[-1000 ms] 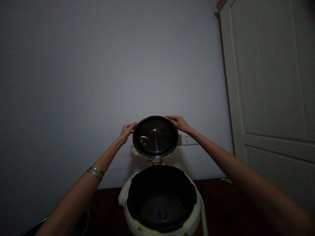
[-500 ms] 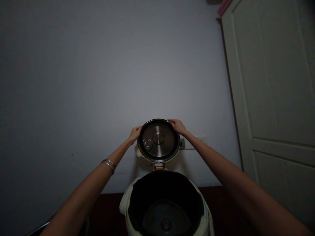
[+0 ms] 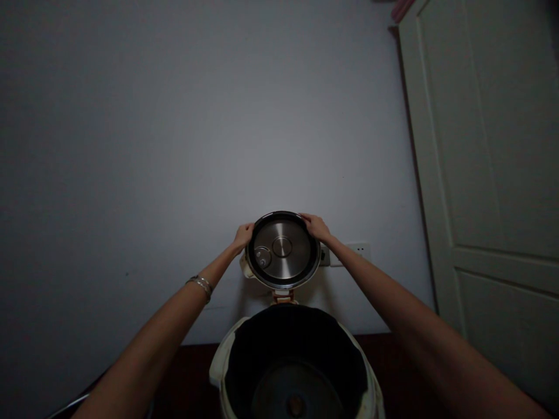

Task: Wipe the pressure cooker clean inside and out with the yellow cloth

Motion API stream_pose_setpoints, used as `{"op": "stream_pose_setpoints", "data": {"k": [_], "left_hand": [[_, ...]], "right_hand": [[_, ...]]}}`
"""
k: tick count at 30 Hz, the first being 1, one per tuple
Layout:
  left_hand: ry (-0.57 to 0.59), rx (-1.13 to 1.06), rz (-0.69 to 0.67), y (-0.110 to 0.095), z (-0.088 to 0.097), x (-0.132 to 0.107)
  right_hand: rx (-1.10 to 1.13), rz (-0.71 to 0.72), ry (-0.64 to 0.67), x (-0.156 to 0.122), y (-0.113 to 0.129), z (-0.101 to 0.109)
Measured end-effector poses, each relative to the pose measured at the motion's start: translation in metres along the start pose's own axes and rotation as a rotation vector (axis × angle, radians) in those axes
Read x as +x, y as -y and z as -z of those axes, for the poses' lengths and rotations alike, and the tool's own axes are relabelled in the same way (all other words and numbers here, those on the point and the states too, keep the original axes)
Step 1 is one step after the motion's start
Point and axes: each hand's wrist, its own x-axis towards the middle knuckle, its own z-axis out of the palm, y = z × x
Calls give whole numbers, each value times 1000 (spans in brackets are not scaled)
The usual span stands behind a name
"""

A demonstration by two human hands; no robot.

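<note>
A white electric pressure cooker (image 3: 218, 364) stands below me, its dark inside showing a small brown round piece (image 3: 296, 405) at the bottom centre. Its lid (image 3: 290, 265) is tilted up on the hinge (image 3: 283, 296) at the back, the round metal underside facing me. My left hand (image 3: 244, 235) is closed on the lid's left edge. At the upper right edge my right hand (image 3: 315, 226) grips the rim, fingers curled over it. Part of each hand's fingers is hidden behind the lid.
A pale wall (image 3: 279, 128) rises directly behind the cooker, with a white power socket (image 3: 360, 250) right of the lid. On the right is a panelled door (image 3: 502, 174). The cooker stands on a dark red surface (image 3: 192, 378). Some dark metal-edged object (image 3: 72, 403) shows at the lower left.
The view has shifted slightly. Both hands keep hold of the raised lid, which stays at nearly the same tilt.
</note>
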Motion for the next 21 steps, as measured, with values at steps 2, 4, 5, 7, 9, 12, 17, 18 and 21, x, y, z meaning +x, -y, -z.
{"op": "stream_pose_setpoints", "data": {"k": [2,4,5,7,9,12,17,18,21], "left_hand": [[9,3,-2,1,1,0],[16,8,-4,1,1,0],[16,12,-7,1,0,0],[5,21,-9,0,-1,0],[-10,35,6,-1,-4,0],[-23,62,64,-3,-7,0],[-14,53,83,-6,-7,-4],[-6,41,83,-7,-6,-6],[26,-25,86,-9,-4,-11]], "right_hand": [[0,-12,-13,0,0,0],[-8,-14,-11,0,1,1],[-15,-16,-8,0,2,1],[-34,-18,7,-1,5,2],[-61,-26,23,-4,9,4],[-108,-63,40,-15,18,14],[-443,15,152,-61,37,58],[-500,33,171,-76,39,68],[-667,45,240,-135,39,94]]}}
